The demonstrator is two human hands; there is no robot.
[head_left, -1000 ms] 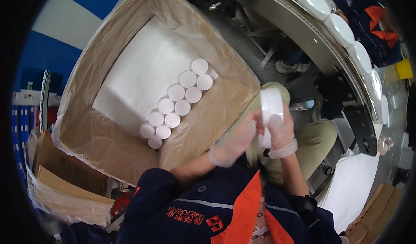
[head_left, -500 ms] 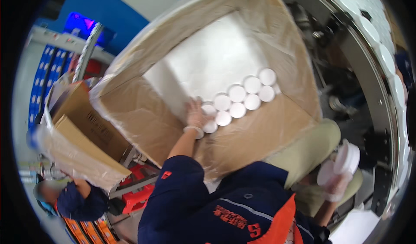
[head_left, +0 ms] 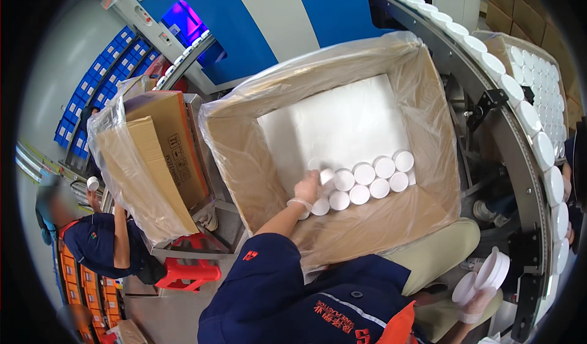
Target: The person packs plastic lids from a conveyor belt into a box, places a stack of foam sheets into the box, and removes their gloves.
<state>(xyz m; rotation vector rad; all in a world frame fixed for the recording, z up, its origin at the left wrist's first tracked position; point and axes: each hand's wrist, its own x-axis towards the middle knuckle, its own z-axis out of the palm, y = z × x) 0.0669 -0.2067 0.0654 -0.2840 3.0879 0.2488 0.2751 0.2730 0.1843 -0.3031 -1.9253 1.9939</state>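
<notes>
left hand: (head_left: pixel 307 187) reaches into the carton at the left end of the lid rows; fingers curled and blurred by the nearest lid, so i cannot tell whether they grip it.
right hand: (head_left: pixel 482 300) fingers closed on two held lids (head_left: pixel 491 270), one overlapping the other, above the right leg and near the conveyor.
white round lids: (head_left: pixel 364 173) lying flat in two slanting rows, close side by side, on the carton's floor near its front wall; the left end is partly hidden by the hand.
white sheet: (head_left: pixel 342 124) under the lids, its bare part behind them.
carton: (head_left: pixel 244 166) open-topped, a clear plastic liner (head_left: pixel 449 160) folded over its rim.
conveyor: (head_left: pixel 523 173) curves down the right side, carrying a line of white lids (head_left: pixel 542 151).
second carton: (head_left: pixel 137 160) to the left, also lined.
co-worker: (head_left: pixel 98 243) beside the second carton, a small white piece (head_left: pixel 92 184) at one hand.
red stool: (head_left: pixel 189 275) below the second carton.
</notes>
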